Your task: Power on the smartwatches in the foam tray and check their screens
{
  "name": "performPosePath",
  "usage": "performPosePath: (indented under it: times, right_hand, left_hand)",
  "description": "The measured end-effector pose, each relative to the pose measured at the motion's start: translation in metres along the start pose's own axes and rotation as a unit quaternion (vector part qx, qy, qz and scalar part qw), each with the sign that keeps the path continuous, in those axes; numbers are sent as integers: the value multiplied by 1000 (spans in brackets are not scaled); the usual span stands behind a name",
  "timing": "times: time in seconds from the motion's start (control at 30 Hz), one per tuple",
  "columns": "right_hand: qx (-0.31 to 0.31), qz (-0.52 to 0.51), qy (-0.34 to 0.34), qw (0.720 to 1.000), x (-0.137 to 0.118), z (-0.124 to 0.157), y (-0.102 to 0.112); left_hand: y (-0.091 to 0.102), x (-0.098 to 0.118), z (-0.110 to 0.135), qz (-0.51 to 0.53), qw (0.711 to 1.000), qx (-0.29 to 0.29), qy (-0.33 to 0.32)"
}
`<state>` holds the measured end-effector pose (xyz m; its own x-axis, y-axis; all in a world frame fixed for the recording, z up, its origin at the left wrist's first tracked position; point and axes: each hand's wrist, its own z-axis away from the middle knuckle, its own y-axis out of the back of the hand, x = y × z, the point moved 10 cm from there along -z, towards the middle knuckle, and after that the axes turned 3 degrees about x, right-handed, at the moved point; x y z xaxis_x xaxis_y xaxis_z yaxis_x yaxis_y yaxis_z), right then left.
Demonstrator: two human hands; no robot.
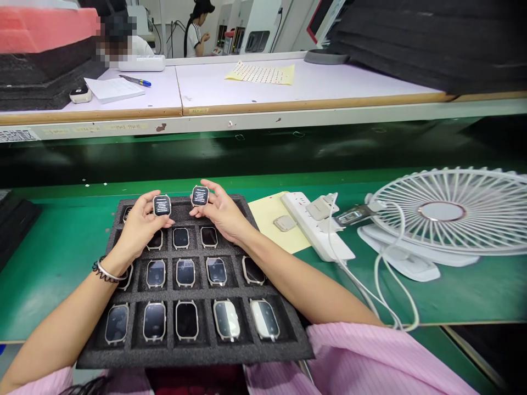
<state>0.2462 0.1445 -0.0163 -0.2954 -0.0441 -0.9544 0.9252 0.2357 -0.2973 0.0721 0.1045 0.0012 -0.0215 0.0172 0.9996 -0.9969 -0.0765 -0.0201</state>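
My left hand (143, 224) grips a smartwatch body (162, 206) without a strap, its lit screen showing lines of white text. Another such smartwatch body (200, 196), also lit with text, is pinched in the fingers of my right hand (222, 213). Both are held just above the back row of a black foam tray (197, 356). Several more watch bodies lie face up in the tray's square pockets, such as a dark-screened one (186, 320) in the front row. My forearms cover parts of the tray's sides.
To the right, a white power strip (317, 227) with chargers and cables lies beside yellow paper (300, 241). A white fan (448, 211) stands farther right. The shelf (197, 82) ahead carries black foam stacks (432, 44), a notepad (115, 89) and a pen (135, 80). Two people are beyond it.
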Motion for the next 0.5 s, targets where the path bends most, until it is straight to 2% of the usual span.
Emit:
performPosePath:
  times: [0.1,0.13,0.2,0.27,0.33,0.4,0.5]
  right_hand:
    - [-28,57,24,998,0,-4,1]
    - [-35,89,34,995,-1,-6,2]
    - [-37,199,56,978,-3,-8,7]
    - [-30,357,79,930,-7,-10,13]
    - [-27,496,91,863,-11,-10,15]
    - [-38,580,82,810,-11,-9,15]
    - [-57,657,54,750,-13,-6,14]
  left_hand:
    - [-20,1,-10,-122,989,-76,-46]
    - [-27,3,-13,-185,975,-94,-75]
    - [-39,8,-18,-323,929,-112,-144]
    - [-47,9,-22,-420,880,-112,-190]
    - [-49,5,-25,-480,847,-105,-203]
    - [-47,1,-26,-526,821,-96,-199]
    - [-39,3,-23,-577,787,-62,-208]
